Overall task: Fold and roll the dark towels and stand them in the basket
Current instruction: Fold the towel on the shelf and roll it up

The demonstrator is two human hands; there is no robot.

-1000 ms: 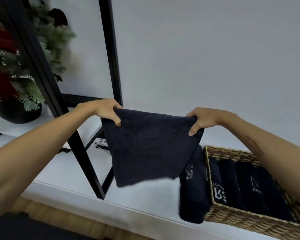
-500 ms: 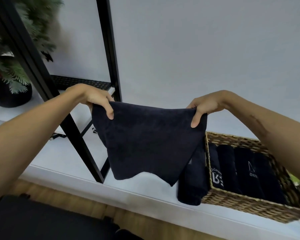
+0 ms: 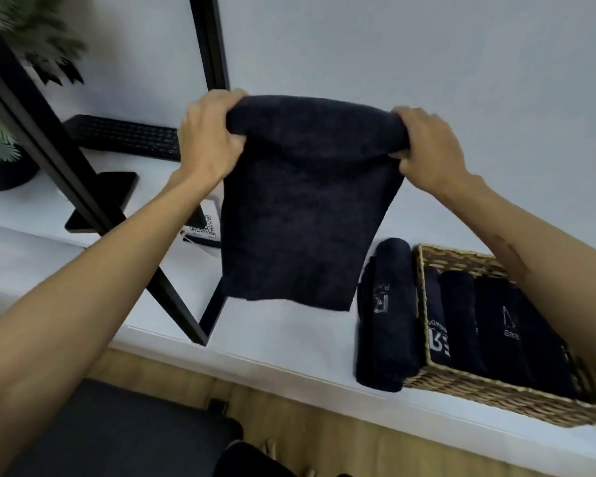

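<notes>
I hold a dark towel (image 3: 303, 208) up in the air in front of the wall. My left hand (image 3: 209, 139) grips its top left end and my right hand (image 3: 427, 146) grips its top right end. The top edge is curled over into a roll between my hands and the rest hangs down. Below on the right stands a wicker basket (image 3: 496, 394) with several rolled dark towels (image 3: 496, 325) in it. One more rolled dark towel (image 3: 389, 315) lies on the white table (image 3: 283, 342), against the basket's left side.
A black metal frame (image 3: 93, 201) slants across the table on the left. Behind it lie a black keyboard (image 3: 124, 136), a dark phone (image 3: 104, 197), a QR-code card (image 3: 203, 232) and a potted plant (image 3: 0, 132). Wood floor and a dark seat (image 3: 117, 435) are below the table's front edge.
My hands have turned the towel's top edge over into a roll and moved closer together. The towel hangs narrower and straighter. The view has tilted down.
</notes>
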